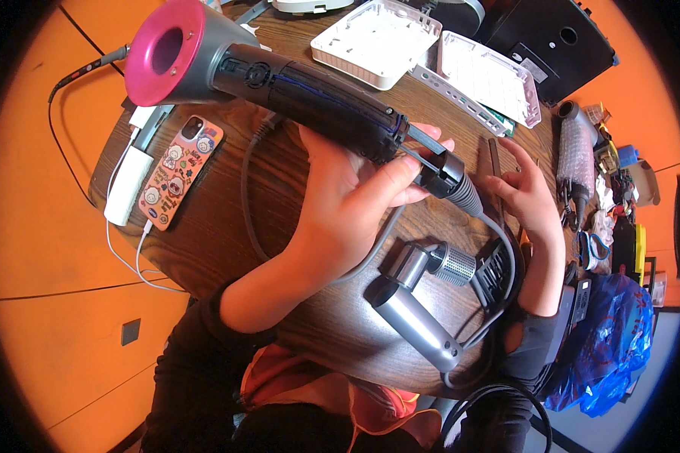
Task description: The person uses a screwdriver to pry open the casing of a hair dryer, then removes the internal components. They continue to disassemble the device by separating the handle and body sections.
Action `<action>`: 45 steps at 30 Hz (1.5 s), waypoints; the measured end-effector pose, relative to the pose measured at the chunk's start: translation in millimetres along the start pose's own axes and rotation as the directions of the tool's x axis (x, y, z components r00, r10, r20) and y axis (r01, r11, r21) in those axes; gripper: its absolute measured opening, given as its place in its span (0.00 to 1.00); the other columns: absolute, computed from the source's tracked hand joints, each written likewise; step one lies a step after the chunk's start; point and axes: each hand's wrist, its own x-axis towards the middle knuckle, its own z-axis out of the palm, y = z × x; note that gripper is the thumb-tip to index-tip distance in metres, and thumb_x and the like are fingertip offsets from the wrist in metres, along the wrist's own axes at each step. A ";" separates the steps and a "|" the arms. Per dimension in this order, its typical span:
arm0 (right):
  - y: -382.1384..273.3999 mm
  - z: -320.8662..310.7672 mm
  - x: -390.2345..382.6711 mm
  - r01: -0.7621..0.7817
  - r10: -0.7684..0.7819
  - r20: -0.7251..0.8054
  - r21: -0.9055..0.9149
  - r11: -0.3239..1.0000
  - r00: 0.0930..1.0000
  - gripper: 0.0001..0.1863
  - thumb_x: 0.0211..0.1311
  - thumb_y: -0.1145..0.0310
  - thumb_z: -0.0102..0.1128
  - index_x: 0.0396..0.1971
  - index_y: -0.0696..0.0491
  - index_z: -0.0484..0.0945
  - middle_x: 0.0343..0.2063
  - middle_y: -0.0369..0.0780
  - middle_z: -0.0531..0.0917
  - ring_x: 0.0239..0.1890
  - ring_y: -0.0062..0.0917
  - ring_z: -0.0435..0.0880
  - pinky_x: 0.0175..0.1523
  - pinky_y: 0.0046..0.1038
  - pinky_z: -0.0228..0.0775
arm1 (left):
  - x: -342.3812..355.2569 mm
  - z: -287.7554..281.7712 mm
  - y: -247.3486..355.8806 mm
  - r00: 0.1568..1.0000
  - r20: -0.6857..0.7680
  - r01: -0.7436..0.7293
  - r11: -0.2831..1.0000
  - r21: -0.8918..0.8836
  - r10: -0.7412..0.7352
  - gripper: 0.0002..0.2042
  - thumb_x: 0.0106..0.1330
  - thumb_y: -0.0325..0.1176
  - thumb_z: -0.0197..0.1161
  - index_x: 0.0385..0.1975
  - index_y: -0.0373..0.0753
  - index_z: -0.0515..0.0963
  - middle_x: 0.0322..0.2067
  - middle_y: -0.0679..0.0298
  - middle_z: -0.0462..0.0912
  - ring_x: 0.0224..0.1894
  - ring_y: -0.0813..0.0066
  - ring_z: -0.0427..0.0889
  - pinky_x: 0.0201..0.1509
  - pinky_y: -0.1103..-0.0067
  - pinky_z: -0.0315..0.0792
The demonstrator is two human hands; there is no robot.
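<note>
hair dryer (302,94) is held up over the table (227,208), its pink-ringed head to the far left, its dark handle running right, innards bare at the tip. i read the step in hand as work on that opened end; the next move seems to call for a steady handle and care with the exposed strips. my left hand (340,208) grasps the handle's tip from below, fingers wrapped behind, thumb beside the black cable fitting (447,175). my right hand (527,198) has its fingers partly curled by a slim dark bar (494,158); i cannot tell if they pinch it. nearer lie a silver tube (419,325) and a perforated cylinder (453,264). left sits a phone (177,177); far off, a white shell (370,45).
</note>
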 end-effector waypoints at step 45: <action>-62.3 59.0 -50.8 0.676 -0.619 -0.284 0.191 0.712 0.732 0.20 0.46 0.77 0.66 0.43 0.60 0.74 0.38 0.39 0.79 0.41 0.19 0.77 0.48 0.19 0.67 | 17.0 -20.6 -3.2 0.980 0.189 0.100 0.973 -0.206 -0.060 0.25 0.64 0.43 0.50 0.58 0.40 0.55 0.56 0.48 0.62 0.60 0.56 0.61 0.62 0.60 0.57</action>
